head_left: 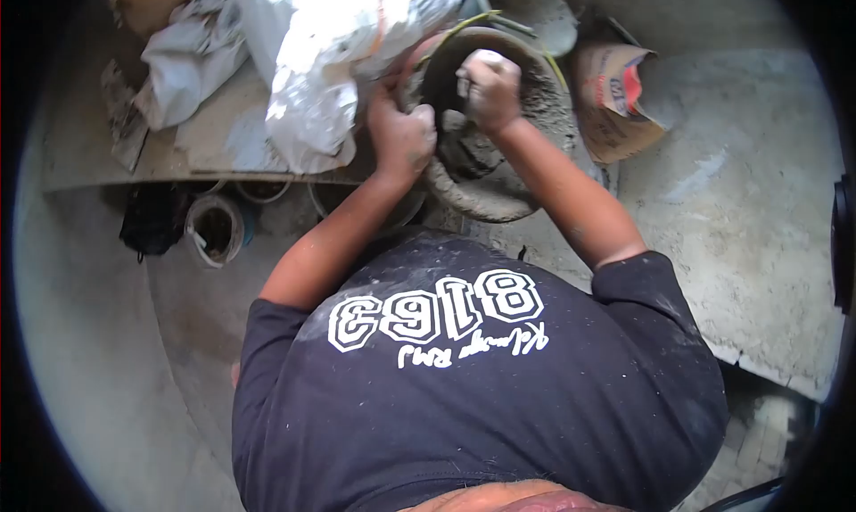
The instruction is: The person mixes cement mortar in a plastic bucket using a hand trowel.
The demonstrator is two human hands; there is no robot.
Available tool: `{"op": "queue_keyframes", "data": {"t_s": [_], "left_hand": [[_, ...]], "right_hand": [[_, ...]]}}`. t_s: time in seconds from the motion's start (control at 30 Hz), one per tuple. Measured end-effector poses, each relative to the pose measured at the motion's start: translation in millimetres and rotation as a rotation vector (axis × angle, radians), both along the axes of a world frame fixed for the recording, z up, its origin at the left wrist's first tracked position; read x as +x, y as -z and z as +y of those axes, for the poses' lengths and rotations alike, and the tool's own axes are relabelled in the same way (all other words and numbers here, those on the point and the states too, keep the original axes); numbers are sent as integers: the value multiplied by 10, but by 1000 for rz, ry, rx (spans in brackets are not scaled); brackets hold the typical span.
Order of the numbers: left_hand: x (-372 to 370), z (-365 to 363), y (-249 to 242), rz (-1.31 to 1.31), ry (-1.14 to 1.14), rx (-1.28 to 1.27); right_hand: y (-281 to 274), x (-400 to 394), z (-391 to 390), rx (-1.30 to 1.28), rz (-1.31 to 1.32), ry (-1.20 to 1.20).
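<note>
A round bucket coated with grey mortar stands ahead of me, tilted a little, with wet mortar on its inner wall. My left hand is closed at the bucket's left rim; its fingers wrap over the edge. Over the bucket's opening, my right hand is curled into a fist around something pale, perhaps a tool handle, mostly hidden by the fingers. Below that fist, a darker hollow with a lump of mortar shows inside the bucket.
White plastic sacks lie on a ledge at the upper left. A torn paper bag stands right of the bucket. Below the ledge are a small white bucket and a black bag. A concrete surface extends at right.
</note>
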State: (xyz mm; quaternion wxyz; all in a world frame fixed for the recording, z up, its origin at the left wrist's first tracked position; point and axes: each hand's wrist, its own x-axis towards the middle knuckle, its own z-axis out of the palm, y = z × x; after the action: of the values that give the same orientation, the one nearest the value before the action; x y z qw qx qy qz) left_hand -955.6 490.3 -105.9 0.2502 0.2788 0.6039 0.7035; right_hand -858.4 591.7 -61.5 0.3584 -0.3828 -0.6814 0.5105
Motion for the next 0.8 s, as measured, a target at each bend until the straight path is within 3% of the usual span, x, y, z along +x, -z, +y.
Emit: {"op": "queue_keyframes", "data": {"t_s": [0.03,0.07,0.1,0.13,0.17,0.2,0.23,0.27,0.3,0.33,0.37,0.4,0.43,0.47,0.53,0.57,0.63,0.67,0.7,0.73,0.77,0.8], "left_hand": [[-4,-46,-150,13,-3,-139],[15,-27,-128,-67,17,-55],[33,17,-27,-29,0,77],[-3,-25,-49,32,53,-10],[-73,11,90,61,134,22],[-190,41,266,51,230,78],[-320,56,443,154,270,108],[-368,56,525,249,317,151],[-165,-29,94,365,323,169],[-125,-46,218,458,243,150],[-521,58,879,601,314,171],[-282,-34,312,455,290,174],[-789,110,1104,392,370,7],[-675,62,866,316,329,-97],[-539,-17,722,190,280,46],[-478,-54,545,267,301,48],[-863,-104,867,382,433,-147],[-882,-69,1009,503,299,-98],[-928,-85,933,695,278,-210],[-507,-134,317,843,224,-117],[-507,-107,307,598,262,-182],[-421,-52,150,430,236,-98]], "right_hand": [[73,-60,121,79,-37,38],[328,-49,338,593,-209,-39],[484,-84,498,1276,-474,29],[424,-165,415,981,-481,-4],[598,-305,451,1127,-325,87],[322,-419,218,233,-111,236],[423,-506,267,416,-135,212],[143,-466,148,159,-140,254],[62,-453,133,68,-100,277],[-42,-258,303,-203,-140,-45],[241,-499,169,-22,-51,368],[133,-485,101,-39,-98,376],[-25,-479,77,-75,-148,365],[11,-548,113,-131,-125,391],[-137,-442,26,-159,-199,413],[-157,-362,51,-162,-213,344],[21,-413,56,-45,-161,308],[-113,-228,9,-216,-114,178],[47,-357,83,-8,-217,331],[-12,-256,72,98,-152,256],[-21,-183,39,111,-132,166],[110,-154,46,327,-244,178]]}}
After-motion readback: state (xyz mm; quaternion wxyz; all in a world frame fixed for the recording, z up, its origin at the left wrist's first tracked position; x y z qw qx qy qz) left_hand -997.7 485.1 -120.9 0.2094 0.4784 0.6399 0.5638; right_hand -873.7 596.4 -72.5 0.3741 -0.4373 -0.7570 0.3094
